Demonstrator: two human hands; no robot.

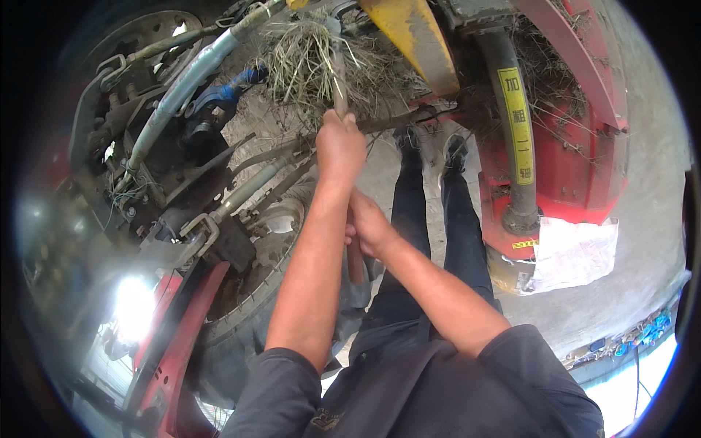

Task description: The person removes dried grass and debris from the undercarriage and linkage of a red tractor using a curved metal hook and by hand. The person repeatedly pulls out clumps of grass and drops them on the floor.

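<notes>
A long wooden handle [340,90] of a tool runs from the dry grass down between my forearms. My left hand [340,143] is closed around its middle, just below the grass. My right hand [372,223] grips it lower down, near my left wrist, and the handle's lower end shows beneath. The tool's head is at the top edge by a tangle of dry grass [301,60]; its kind I cannot tell. A yellow metal part [413,41] lies to the right of the grass.
At left are a grey-blue metal bar [183,90], a blue yoke-like part [227,93], a threaded link [252,186] and a large tyre [246,339]. A red machine housing [569,164] with a labelled dark tube [517,126] and a white sack [575,254] is at right. My feet stand on concrete.
</notes>
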